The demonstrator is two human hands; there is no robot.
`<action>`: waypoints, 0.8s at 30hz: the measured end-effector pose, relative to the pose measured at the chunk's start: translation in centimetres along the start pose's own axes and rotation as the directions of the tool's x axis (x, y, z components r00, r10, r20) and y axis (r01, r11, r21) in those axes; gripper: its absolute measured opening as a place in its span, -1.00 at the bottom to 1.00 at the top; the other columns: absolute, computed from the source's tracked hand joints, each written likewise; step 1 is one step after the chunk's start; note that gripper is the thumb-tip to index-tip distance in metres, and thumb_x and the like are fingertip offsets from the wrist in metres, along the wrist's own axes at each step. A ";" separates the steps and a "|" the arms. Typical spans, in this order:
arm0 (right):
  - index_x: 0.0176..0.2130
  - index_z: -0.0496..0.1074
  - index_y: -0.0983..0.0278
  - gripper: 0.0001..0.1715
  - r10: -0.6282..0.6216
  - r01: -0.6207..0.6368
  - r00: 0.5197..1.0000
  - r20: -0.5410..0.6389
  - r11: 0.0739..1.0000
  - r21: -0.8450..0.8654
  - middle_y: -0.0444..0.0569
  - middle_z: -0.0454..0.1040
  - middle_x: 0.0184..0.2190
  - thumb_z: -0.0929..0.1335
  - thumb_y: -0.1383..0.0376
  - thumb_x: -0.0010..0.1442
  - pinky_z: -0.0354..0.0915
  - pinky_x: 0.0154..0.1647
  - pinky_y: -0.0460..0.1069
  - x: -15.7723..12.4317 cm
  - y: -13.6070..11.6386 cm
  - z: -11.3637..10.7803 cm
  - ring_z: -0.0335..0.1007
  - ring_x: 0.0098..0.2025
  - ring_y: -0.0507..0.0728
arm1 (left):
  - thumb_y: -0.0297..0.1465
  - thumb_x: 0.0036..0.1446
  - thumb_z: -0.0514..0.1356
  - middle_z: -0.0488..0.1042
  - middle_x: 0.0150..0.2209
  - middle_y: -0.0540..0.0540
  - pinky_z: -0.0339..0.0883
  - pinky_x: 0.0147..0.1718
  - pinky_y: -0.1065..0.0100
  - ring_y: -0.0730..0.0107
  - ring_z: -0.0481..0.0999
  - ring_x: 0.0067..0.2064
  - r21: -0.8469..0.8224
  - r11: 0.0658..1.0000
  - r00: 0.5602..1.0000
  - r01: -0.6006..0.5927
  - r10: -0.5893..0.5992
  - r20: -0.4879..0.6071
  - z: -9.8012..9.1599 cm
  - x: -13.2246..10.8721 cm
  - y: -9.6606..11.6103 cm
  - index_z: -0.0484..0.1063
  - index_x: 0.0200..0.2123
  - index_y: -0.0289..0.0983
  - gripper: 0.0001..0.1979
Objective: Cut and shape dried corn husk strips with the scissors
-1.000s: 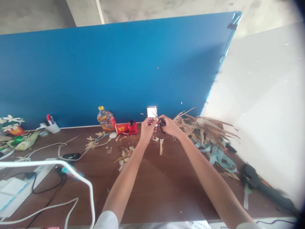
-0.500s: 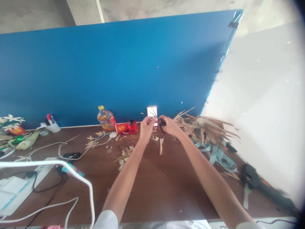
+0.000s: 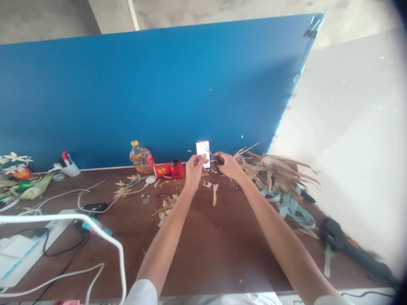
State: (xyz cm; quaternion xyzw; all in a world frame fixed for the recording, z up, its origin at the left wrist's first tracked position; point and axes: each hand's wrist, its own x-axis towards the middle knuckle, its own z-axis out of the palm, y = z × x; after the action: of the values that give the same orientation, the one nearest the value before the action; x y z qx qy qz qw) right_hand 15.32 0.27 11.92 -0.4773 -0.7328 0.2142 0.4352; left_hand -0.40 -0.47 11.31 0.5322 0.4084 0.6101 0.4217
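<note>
Both my arms reach far across the brown table (image 3: 206, 250). My left hand (image 3: 193, 169) pinches a small pale piece of dried leaf (image 3: 204, 156) at its fingertips. My right hand (image 3: 227, 165) grips black-handled scissors (image 3: 216, 160), whose thin blades point up and left toward that piece. The two hands nearly meet in front of a lit phone (image 3: 202, 149) leaning on the blue board (image 3: 152, 93). Pale leaf trimmings (image 3: 215, 192) lie on the table just below the hands.
A heap of dried leaves (image 3: 276, 169) with pale blue strips (image 3: 292, 207) lies right of my hands. A drink bottle (image 3: 140, 159) and red cup (image 3: 163, 170) stand left of them. Cables (image 3: 95, 199), a power strip (image 3: 60, 222) and a black glue gun (image 3: 337, 237) are nearer.
Both hands have lifted slightly and shifted a little toward the phone; the scissors and the leaf piece stay held.
</note>
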 end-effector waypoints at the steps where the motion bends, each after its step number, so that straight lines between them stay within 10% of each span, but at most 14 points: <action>1: -0.19 0.41 0.26 -0.66 -0.015 0.016 1.000 0.022 1.000 -0.025 -0.12 0.45 -0.47 0.33 0.28 -0.03 0.09 -0.50 -0.10 0.0 0.0 0.1 0.29 -0.46 0.06 | -0.09 0.02 0.23 0.49 -0.40 -0.04 0.11 -0.66 0.54 0.65 0.27 -0.59 -0.004 1.000 1.000 -0.002 0.002 -0.005 0.0 0.0 -0.1 0.41 -0.28 -0.29 -0.63; 24: -0.20 0.45 0.30 -0.65 -0.052 0.054 0.998 0.044 0.997 -0.052 -0.08 0.48 -0.44 0.32 0.31 -0.04 0.10 -0.45 -0.10 -0.1 -0.5 0.2 0.28 -0.45 0.05 | -0.19 0.02 0.24 0.54 -0.35 -0.09 0.15 -0.66 0.53 0.64 0.31 -0.60 -0.033 0.999 1.000 0.015 -0.015 -0.008 0.0 0.2 -0.6 0.40 -0.29 -0.30 -0.70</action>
State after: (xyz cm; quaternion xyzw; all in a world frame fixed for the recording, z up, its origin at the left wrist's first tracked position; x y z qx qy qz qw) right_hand 14.89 -0.02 12.16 -0.4643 -0.7596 0.1933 0.4123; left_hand -0.32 -0.07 10.79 0.5195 0.4042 0.6157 0.4332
